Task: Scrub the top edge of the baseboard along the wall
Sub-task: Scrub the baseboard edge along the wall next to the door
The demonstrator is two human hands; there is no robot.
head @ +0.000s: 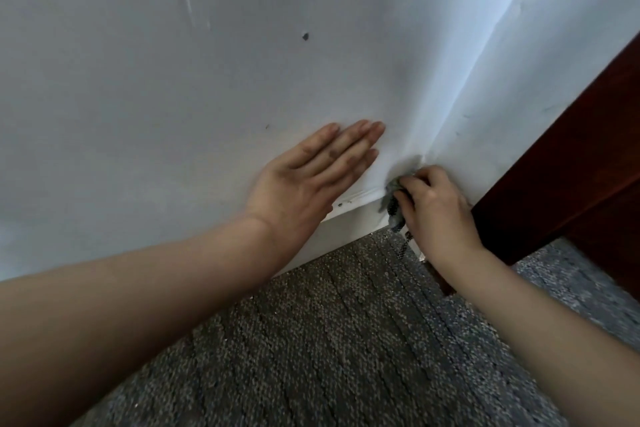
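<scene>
A white baseboard [349, 222] runs along the foot of the white wall [207, 80] into the corner. Its top edge shows a few dark specks just right of my left wrist. My left hand [311, 173] lies flat against the wall above the baseboard, fingers together and pointing toward the corner. My right hand [436, 208] is shut on a grey patterned cloth [393, 204], pressed onto the baseboard's top edge right at the corner. A tail of the cloth hangs down to the carpet.
Dark red-brown wooden furniture [571, 177] stands against the right-hand wall, close beside my right hand. Grey-brown carpet [329, 340] covers the floor. The wall bears a small dark mark [305, 36] and a pale scratch.
</scene>
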